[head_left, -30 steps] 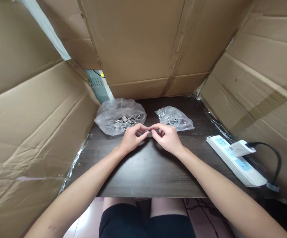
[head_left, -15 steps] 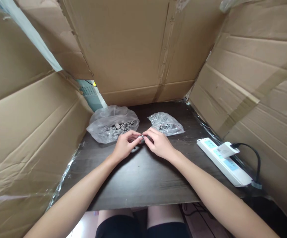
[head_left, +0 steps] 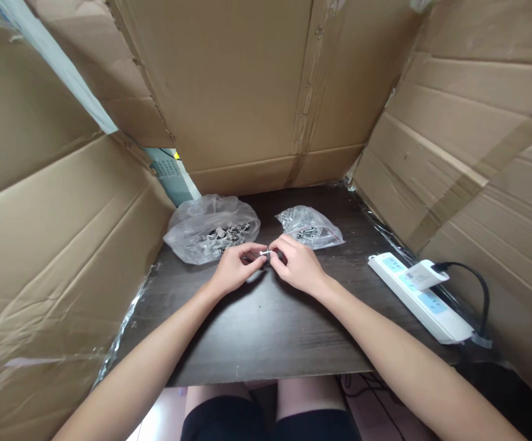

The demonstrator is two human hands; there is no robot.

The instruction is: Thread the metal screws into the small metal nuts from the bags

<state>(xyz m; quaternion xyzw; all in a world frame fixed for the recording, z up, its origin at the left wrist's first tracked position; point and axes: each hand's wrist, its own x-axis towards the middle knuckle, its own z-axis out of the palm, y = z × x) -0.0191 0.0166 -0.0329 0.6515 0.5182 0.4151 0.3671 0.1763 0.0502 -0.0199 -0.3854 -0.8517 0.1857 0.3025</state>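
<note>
My left hand (head_left: 234, 269) and my right hand (head_left: 300, 267) meet over the middle of the table, fingertips almost touching. Both are closed in a pinch on a small screw-like metal piece (head_left: 266, 252), thin and silver; its exact shape is too small to make out. Just behind my left hand lies an open clear plastic bag (head_left: 185, 242) with many small round-headed metal parts (head_left: 225, 235) in it. Beyond my right hand rests a smaller clear bag (head_left: 325, 233) holding slim shiny metal parts (head_left: 306, 231).
A white power strip (head_left: 424, 300) with a plugged-in white adapter (head_left: 424, 274) and black cable (head_left: 482, 294) lies at the right of the dark table (head_left: 266, 343). Cardboard walls (head_left: 247, 92) enclose the back and both sides.
The metal piece now shows as a straight shaft between the fingertips, where it was mostly covered. Both hands stay pinched together; the view has shifted slightly.
</note>
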